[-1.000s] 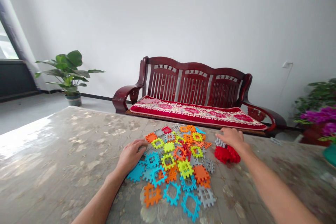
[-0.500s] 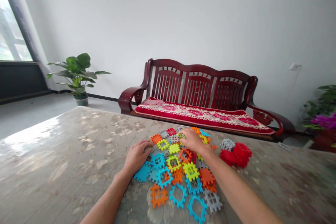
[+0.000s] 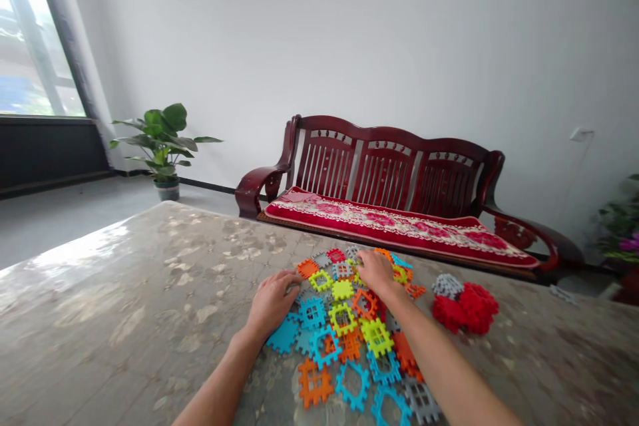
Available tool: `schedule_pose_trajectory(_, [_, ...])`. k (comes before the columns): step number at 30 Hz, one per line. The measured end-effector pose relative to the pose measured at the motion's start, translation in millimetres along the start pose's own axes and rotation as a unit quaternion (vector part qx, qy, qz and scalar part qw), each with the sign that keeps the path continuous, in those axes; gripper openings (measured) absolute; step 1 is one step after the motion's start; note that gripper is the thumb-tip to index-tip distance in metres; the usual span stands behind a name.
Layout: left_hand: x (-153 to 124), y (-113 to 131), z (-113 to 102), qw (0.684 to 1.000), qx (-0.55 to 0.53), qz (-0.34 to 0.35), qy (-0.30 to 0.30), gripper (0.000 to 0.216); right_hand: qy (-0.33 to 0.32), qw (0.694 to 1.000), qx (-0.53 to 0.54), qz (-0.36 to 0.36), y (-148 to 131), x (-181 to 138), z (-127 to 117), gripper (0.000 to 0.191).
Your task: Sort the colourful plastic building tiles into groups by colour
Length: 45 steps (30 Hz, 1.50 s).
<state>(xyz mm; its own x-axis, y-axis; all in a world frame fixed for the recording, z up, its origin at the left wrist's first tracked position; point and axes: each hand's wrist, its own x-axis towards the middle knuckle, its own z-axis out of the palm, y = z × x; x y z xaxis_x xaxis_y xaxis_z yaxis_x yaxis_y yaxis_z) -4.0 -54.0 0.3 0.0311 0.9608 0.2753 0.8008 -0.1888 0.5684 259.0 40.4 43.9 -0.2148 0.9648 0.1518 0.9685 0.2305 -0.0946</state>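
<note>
A spread of interlocking plastic building tiles with notched edges lies on the table in blue, lime, orange, grey and red. My left hand (image 3: 273,298) rests at the left edge of the spread, thumb and fingers a little apart, beside a blue tile (image 3: 312,313) and an orange tile (image 3: 307,269). Over the far part is my right hand (image 3: 376,271), its fingers pointing left and slightly apart, close to a grey tile (image 3: 352,252). What lies under its palm is hidden. A lime tile (image 3: 343,290) sits between the hands.
To the right sit a red stack of tiles (image 3: 476,307) and a grey stack (image 3: 448,285). A patterned cloth covers the table (image 3: 124,306). Behind it stands a dark wooden bench (image 3: 384,173) with a red cushion cover (image 3: 399,221). A potted plant (image 3: 167,140) is at left.
The view has shifted, so everything appears slightly farther right and more wall shows. Both hands stay at about the same places on the tiles.
</note>
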Motion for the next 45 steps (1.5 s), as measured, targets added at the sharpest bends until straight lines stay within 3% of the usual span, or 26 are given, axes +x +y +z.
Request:
schedule_pose_trajectory(7, [0,-2,1,1.0,-0.002,-0.001,0.001,0.028,0.051,0.998,0.014,0.025,3,-5,-11,0.037])
schedule_pose_trajectory(11, [0,-1,0,1.0,-0.001,-0.005,-0.001,0.029,0.079,0.969,0.214,0.092,23,-7,-20,0.037])
schedule_pose_trajectory(14, [0,0,0,1.0,-0.002,-0.006,-0.005,0.029,0.043,0.938,0.331,0.094,43,-11,-20,0.039])
schedule_pose_trajectory(20, [1,0,-1,1.0,0.002,-0.001,0.0,0.028,-0.037,0.932,0.35,0.084,69,-29,-13,0.029])
schedule_pose_trajectory(23, [1,0,-2,1.0,0.003,-0.004,-0.003,0.028,-0.055,0.931,0.354,0.066,71,-38,-11,0.036])
schedule_pose_trajectory(26, [2,0,-2,1.0,0.0,0.004,-0.005,0.029,-0.08,0.942,0.325,0.021,70,-43,-11,0.058])
schedule_pose_trajectory(30, [2,-1,-1,1.0,-0.003,0.007,-0.004,0.029,-0.089,0.977,0.191,-0.013,65,-48,-13,0.075])
schedule_pose_trajectory(36, [3,-3,-1,1.0,0.005,-0.005,-0.006,0.031,-0.082,0.995,0.047,-0.039,44,-58,-21,0.066])
schedule_pose_trajectory(40, [3,-4,0,1.0,0.007,0.0,-0.002,0.031,-0.066,0.997,0.012,-0.041,33,-65,-30,0.057])
schedule_pose_trajectory(45, [3,-3,-1,1.0,0.019,-0.003,-0.008,0.033,0.015,0.999,0.025,0.022,57,-55,-47,0.053])
